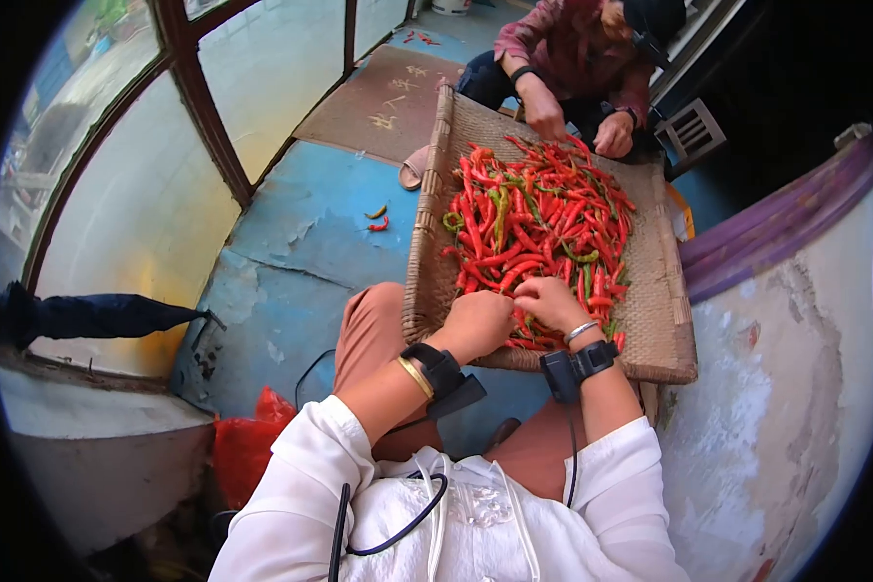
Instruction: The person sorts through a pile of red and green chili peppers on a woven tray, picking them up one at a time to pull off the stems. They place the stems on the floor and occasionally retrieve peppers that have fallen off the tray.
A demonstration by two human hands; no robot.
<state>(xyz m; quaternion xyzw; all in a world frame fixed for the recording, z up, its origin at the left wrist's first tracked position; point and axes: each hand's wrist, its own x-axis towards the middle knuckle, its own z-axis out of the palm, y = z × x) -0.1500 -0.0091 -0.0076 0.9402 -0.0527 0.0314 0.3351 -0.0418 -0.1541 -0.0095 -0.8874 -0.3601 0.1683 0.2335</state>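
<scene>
Likely light, smooth and easily bruised, each of these red chillies [563,221] wants a soft pinch by its stem. They heap mid-tray, down toward the woven tray's [424,223] near edge, long axes jumbled, some slanting crosswise. There my left hand [479,323] and right hand [553,303] curl narrow; I cannot tell what they grip.

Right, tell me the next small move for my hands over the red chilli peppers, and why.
Probably ease the right hand away from the left hand: both are curled close together over the near end of the red chilli peppers in the shallow tan woven basket, and whatever they may pinch is hidden, so parting them might reveal it.
</scene>
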